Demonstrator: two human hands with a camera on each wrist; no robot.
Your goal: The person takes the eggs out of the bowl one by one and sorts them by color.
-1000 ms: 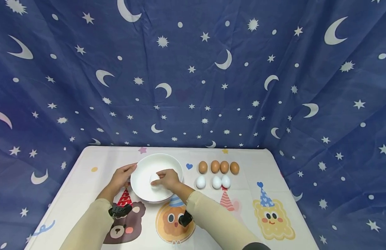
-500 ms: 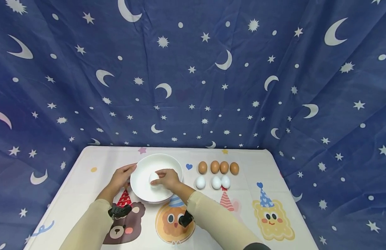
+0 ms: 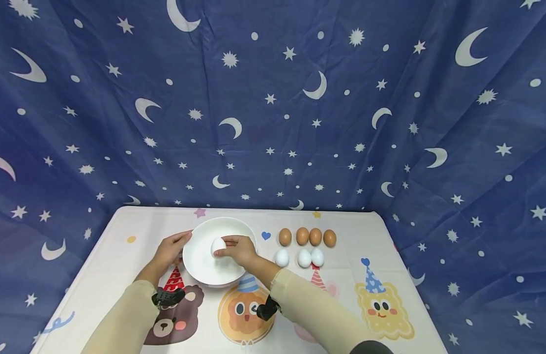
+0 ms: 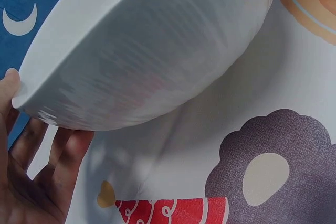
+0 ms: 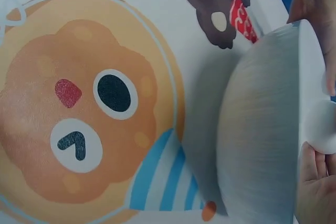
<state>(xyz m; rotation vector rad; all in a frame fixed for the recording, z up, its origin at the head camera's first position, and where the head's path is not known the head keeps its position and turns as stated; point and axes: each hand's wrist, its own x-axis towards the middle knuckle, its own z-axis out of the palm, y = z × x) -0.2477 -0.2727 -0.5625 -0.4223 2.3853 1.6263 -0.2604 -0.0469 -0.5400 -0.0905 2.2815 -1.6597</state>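
Observation:
A wide white bowl (image 3: 235, 231) stands on the left part of the table. My left hand (image 3: 170, 250) grips its left rim; in the left wrist view the thumb lies over the rim and the fingers bend against the outer wall. Inside the bowl's outline, my right hand (image 3: 241, 250) pinches a white egg (image 3: 217, 244) between thumb and fingers. From the right wrist, that egg (image 5: 321, 127) shows partly behind the bowl's rim. Whether it touches the bowl's bottom cannot be told.
Right of the bowl is a row of several brown eggs (image 3: 302, 236). Nearer to me lie three white eggs (image 3: 304, 258). The tablecloth (image 3: 343, 285) carries cartoon prints. A blue curtain (image 3: 273, 132) with moons and stars hangs behind the table.
The white egg in my right hand has shifted slightly toward the far side of the bowl and stands more upright. My left hand keeps its place on the rim.

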